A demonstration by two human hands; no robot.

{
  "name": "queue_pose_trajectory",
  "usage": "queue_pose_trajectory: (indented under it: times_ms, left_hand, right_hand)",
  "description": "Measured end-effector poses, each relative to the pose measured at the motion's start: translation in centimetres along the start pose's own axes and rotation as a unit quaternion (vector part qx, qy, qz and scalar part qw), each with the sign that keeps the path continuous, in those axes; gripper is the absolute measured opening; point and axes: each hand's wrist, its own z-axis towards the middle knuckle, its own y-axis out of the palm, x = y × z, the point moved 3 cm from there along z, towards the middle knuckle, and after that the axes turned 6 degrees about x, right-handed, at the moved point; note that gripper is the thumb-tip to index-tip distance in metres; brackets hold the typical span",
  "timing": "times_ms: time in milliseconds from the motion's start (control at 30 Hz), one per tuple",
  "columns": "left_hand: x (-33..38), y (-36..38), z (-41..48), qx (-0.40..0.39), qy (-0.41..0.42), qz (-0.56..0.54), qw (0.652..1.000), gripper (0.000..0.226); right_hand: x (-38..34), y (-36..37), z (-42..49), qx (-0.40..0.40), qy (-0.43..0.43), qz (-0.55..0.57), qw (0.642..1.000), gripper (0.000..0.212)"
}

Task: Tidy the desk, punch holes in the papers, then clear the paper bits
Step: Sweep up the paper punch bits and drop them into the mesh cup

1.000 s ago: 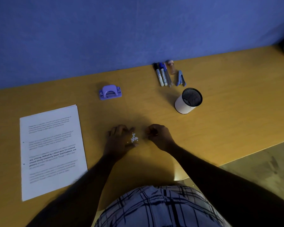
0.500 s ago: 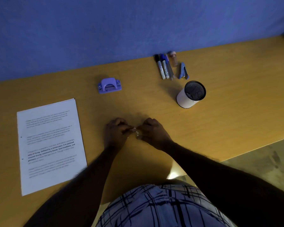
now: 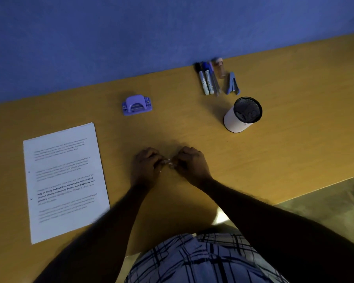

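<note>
Apart a second ago, left grip (image 3: 146, 164) and right grip (image 3: 190, 163) now curl together over paper bits (image 3: 169, 162) on surface (image 3: 294, 119), person's side of hole punch (image 3: 137, 104); gathering underway, cannot tell if either pinches any

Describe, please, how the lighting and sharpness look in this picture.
Head view: dim, bluish light; the left hand and right hand are near-silhouettes; the white paper bits between them are smeared; text on the white printed paper stack is mostly soft.
</note>
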Motion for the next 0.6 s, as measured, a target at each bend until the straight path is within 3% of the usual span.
queue_pose_trajectory:
  times_ms: [167, 267, 433, 600]
  left_hand:
    - [0.1, -1.0, 0.3, 0.023, -0.049, -0.078, 0.995, 0.017]
    - [-0.1, -1.9, 0.4, 0.034, -0.096, -0.122, 0.987, 0.009]
    - [-0.4, -3.2, 0.4, 0.061, -0.183, -0.180, 0.965, 0.014]
    - [-0.4, -3.6, 0.3, 0.057, -0.179, -0.189, 0.964, 0.016]
  right_hand:
    - [0.0, -0.2, 0.7, -0.040, -0.038, -0.019, 0.998, 0.040]
    - [0.0, -0.4, 1.0, -0.049, -0.056, -0.027, 0.997, 0.034]
    - [-0.3, -0.1, 1.4, -0.028, -0.063, -0.008, 0.998, 0.022]
    - [-0.7, 0.5, 0.9, 0.005, -0.055, -0.025, 0.998, 0.016]
